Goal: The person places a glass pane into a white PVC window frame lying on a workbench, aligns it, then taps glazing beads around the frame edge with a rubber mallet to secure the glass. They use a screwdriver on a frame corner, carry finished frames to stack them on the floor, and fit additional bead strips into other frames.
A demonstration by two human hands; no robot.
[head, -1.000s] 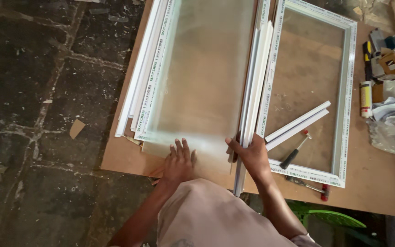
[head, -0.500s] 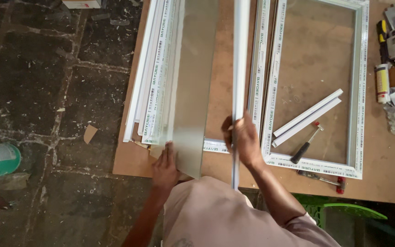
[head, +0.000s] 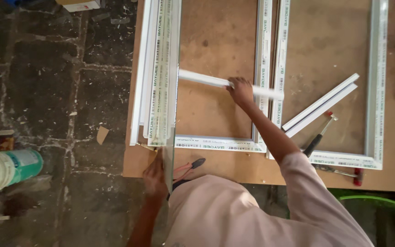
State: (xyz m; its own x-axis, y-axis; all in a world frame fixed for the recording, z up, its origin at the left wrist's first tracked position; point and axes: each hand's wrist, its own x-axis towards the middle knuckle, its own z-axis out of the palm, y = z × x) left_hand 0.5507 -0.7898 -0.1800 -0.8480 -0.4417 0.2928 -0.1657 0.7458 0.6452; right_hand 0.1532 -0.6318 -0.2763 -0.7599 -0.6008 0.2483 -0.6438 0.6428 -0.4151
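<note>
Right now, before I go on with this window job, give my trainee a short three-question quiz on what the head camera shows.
1. True or false: the right hand grips a white strip lying across the nearer frame.
2. What does the left hand hold? A) a hammer B) a glass pane standing on edge C) a tube
3. Which tool lies inside the second frame, beside the two loose strips?

Key:
1. True.
2. B: the glass pane stands on its edge at the left side of the table.
3. The hammer.
</note>
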